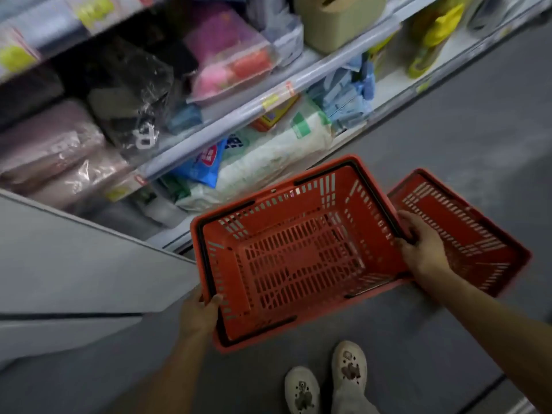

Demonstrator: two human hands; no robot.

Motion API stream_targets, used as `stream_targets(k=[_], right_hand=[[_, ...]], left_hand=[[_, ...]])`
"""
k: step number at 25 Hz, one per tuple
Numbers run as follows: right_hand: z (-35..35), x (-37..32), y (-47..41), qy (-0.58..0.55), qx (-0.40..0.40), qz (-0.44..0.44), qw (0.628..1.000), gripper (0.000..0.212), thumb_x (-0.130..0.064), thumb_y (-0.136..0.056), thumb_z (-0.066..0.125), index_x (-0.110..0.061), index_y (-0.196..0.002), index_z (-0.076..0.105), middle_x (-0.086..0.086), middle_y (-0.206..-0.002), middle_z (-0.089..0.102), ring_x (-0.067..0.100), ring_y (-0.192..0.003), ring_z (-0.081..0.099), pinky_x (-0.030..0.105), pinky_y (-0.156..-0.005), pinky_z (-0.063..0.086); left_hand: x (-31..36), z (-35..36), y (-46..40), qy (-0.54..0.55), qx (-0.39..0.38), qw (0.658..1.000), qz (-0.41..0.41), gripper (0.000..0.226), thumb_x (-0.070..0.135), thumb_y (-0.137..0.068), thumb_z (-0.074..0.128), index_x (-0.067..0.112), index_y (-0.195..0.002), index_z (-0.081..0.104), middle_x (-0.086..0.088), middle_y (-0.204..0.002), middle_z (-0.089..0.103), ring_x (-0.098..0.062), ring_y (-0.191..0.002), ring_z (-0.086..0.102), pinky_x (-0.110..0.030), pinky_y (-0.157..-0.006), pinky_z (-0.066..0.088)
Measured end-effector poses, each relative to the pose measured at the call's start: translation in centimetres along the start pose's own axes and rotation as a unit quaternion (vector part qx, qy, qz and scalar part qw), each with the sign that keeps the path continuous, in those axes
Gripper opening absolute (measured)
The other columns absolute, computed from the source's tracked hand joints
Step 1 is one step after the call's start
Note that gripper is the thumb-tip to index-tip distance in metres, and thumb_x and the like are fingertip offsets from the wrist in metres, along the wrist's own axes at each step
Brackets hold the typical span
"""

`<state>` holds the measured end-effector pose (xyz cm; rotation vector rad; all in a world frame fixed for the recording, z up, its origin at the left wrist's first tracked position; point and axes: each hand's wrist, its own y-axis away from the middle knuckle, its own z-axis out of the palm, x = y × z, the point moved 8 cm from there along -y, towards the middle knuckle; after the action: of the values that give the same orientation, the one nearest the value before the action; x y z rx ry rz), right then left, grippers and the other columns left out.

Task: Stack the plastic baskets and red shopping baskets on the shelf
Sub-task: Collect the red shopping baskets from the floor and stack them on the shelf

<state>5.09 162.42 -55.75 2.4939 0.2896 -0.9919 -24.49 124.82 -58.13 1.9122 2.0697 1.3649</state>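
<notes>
I hold an empty red shopping basket [298,252] level above the grey floor, its black handles folded down on the rim. My left hand [200,315] grips its near-left corner. My right hand [421,243] grips its right rim. A second red shopping basket [466,231] lies on the floor just to the right, partly hidden behind my right hand and forearm. A beige plastic basket [337,22] stands on an upper shelf at the top.
Store shelves [239,115] run along the left and top, packed with bagged textiles and packets. A grey shelf-end panel [74,264] juts out at the left. My feet in white shoes [325,380] stand on the grey floor below the basket.
</notes>
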Motion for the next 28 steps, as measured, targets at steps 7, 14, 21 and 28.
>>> stream_targets(k=[7,14,21,28], right_hand=[[10.4,2.3,-4.6,0.02,-0.067,-0.046,0.996,0.056,0.007,-0.083,0.06,-0.014,-0.134,0.051,0.01,-0.116,0.061,0.019,-0.093,0.059,0.029,-0.086,0.045],[11.7,2.4,-2.8,0.062,-0.072,-0.077,0.992,0.053,-0.016,-0.088,0.053,-0.009,-0.14,0.045,0.019,-0.142,0.047,0.035,-0.131,0.044,0.047,-0.108,0.036],[2.7,2.7,1.6,-0.005,0.072,-0.039,0.997,0.047,-0.005,-0.084,0.059,-0.006,-0.131,0.052,0.016,-0.128,0.056,0.032,-0.119,0.052,0.036,-0.101,0.037],[-7.1,12.7,2.7,-0.025,0.168,0.092,0.981,0.045,-0.011,-0.09,0.055,-0.017,-0.134,0.05,0.005,-0.132,0.054,0.025,-0.119,0.052,0.04,-0.098,0.044]], left_hand=[[-9.3,3.2,-4.2,0.025,0.033,0.998,-0.05,0.028,0.009,-0.085,0.067,0.006,-0.112,0.067,-0.017,-0.1,0.072,-0.029,-0.082,0.065,-0.037,-0.079,0.05],[-1.0,8.9,-4.4,-0.088,-0.041,0.985,0.145,0.058,0.015,-0.087,0.066,0.006,-0.14,0.045,-0.019,-0.139,0.052,-0.036,-0.128,0.049,-0.049,-0.108,0.038],[15.5,16.9,4.0,-0.157,-0.128,0.895,0.397,0.042,0.027,-0.095,0.055,0.019,-0.136,0.052,0.001,-0.136,0.054,-0.015,-0.127,0.049,-0.022,-0.103,0.032],[23.9,28.1,9.9,-0.193,-0.219,0.819,0.495,0.037,0.023,-0.093,0.057,0.018,-0.129,0.058,0.005,-0.126,0.06,-0.01,-0.118,0.054,-0.01,-0.098,0.033]])
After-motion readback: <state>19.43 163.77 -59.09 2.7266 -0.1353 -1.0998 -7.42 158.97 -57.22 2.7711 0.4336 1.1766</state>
